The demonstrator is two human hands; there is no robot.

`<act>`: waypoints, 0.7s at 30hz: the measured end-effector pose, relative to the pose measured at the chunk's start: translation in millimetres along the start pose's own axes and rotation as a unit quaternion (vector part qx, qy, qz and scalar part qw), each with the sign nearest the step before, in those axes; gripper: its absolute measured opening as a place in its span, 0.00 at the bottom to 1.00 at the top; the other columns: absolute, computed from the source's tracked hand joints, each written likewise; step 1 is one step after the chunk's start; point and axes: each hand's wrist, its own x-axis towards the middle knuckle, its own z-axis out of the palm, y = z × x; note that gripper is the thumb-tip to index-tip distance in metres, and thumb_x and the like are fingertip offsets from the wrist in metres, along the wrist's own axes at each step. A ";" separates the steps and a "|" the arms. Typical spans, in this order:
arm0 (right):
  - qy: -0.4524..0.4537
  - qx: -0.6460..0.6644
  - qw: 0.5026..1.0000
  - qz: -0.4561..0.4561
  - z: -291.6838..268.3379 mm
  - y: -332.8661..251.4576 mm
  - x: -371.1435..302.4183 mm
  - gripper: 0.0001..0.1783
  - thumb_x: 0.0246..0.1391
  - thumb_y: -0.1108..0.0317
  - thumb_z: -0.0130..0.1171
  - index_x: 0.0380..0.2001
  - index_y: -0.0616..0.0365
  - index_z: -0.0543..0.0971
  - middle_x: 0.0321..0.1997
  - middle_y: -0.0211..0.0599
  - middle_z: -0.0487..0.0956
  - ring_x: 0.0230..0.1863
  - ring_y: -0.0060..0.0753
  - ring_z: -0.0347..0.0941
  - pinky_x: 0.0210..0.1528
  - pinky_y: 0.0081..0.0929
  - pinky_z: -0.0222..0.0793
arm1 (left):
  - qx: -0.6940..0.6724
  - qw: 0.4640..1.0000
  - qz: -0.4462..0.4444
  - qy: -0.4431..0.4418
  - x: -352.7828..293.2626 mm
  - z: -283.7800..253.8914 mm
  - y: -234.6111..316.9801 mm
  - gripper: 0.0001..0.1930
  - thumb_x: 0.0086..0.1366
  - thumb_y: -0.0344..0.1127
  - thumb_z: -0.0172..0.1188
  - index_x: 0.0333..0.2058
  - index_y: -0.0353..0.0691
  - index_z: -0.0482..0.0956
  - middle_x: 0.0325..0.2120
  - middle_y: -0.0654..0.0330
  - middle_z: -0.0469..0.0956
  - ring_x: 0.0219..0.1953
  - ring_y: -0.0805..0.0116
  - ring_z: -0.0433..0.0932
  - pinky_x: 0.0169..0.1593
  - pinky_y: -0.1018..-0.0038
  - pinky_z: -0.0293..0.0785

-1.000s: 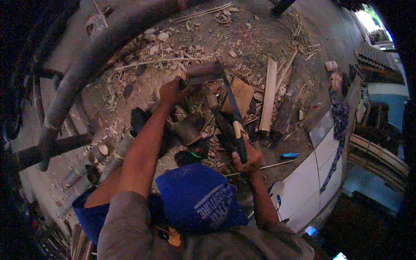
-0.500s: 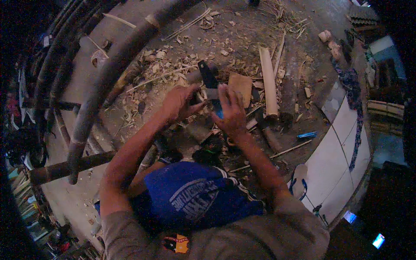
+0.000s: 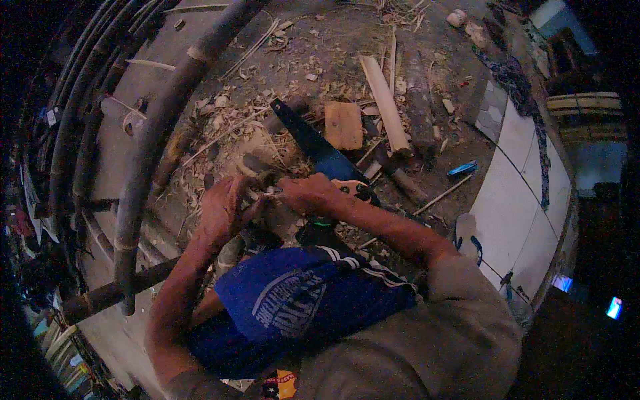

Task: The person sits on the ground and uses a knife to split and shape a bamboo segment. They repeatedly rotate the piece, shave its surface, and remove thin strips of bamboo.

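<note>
My left hand (image 3: 225, 205) is closed, its thumb and fingers pinching a small pale piece (image 3: 255, 194) that I cannot make out. My right hand (image 3: 308, 194) meets it from the right, fingers curled in at the same piece, so what it grips is mostly hidden. Just beyond my right hand lies a handsaw (image 3: 312, 145) with a dark blade and an orange-and-black handle, the handle partly behind my forearm. A short grey-brown bamboo piece (image 3: 255, 164) sits just past my fingertips. A square wooden block (image 3: 343, 125) rests beyond the saw.
Wood chips (image 3: 220, 117) litter the ground ahead. A split bamboo length (image 3: 385, 105) lies ahead right. A long bamboo pole (image 3: 157, 127) slants along the left. To the right are a small blue packet (image 3: 462, 169), a sandal (image 3: 467, 233) and white tiles (image 3: 517, 220).
Both hands have drawn nearer and to the left. My right hand, fingers spread over the saw before, has closed in beside the left. More of the saw now shows.
</note>
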 end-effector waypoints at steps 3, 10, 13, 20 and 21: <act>-0.066 -0.005 0.991 0.117 9.1 79.1 -81.2 0.15 0.56 0.60 0.59 0.45 0.49 0.73 0.31 0.46 0.80 0.34 0.52 0.80 0.33 0.48 0.74 | 0.038 0.994 -0.082 0.054 -19.3 4.9 -26.3 0.20 0.57 0.40 0.68 0.44 0.39 0.73 0.34 0.50 0.80 0.34 0.50 0.79 0.38 0.57 0.75; 0.034 -0.148 0.888 0.433 -90.0 139.9 -214.6 0.15 0.60 0.57 0.56 0.44 0.53 0.75 0.36 0.57 0.80 0.38 0.62 0.78 0.37 0.57 0.73 | -0.136 0.931 -0.275 0.200 -42.1 -65.9 -139.2 0.17 0.72 0.46 0.54 0.43 0.35 0.73 0.36 0.52 0.78 0.38 0.65 0.74 0.46 0.67 0.70; 0.118 -0.183 0.877 0.429 -114.1 161.5 -212.7 0.19 0.59 0.55 0.58 0.47 0.56 0.75 0.41 0.57 0.80 0.43 0.61 0.76 0.42 0.54 0.73 | -0.120 0.941 -0.229 0.220 -29.6 -81.3 -98.2 0.18 0.72 0.47 0.53 0.44 0.34 0.73 0.35 0.52 0.78 0.38 0.64 0.74 0.47 0.67 0.69; 0.155 -0.256 0.889 0.346 -63.8 221.7 -134.8 0.29 0.57 0.50 0.60 0.54 0.60 0.72 0.49 0.54 0.76 0.48 0.57 0.73 0.49 0.49 0.72 | -0.276 0.895 -0.165 0.310 -56.9 -107.2 -112.2 0.14 0.71 0.40 0.58 0.45 0.36 0.73 0.37 0.57 0.78 0.39 0.71 0.76 0.43 0.73 0.75; 0.143 -0.261 0.893 0.338 -54.7 223.7 -123.5 0.30 0.57 0.50 0.60 0.54 0.59 0.71 0.48 0.54 0.76 0.48 0.58 0.73 0.49 0.50 0.72 | -0.285 0.868 -0.202 0.353 -64.4 -98.4 -118.6 0.14 0.71 0.40 0.58 0.45 0.36 0.73 0.37 0.56 0.78 0.39 0.70 0.76 0.43 0.72 0.75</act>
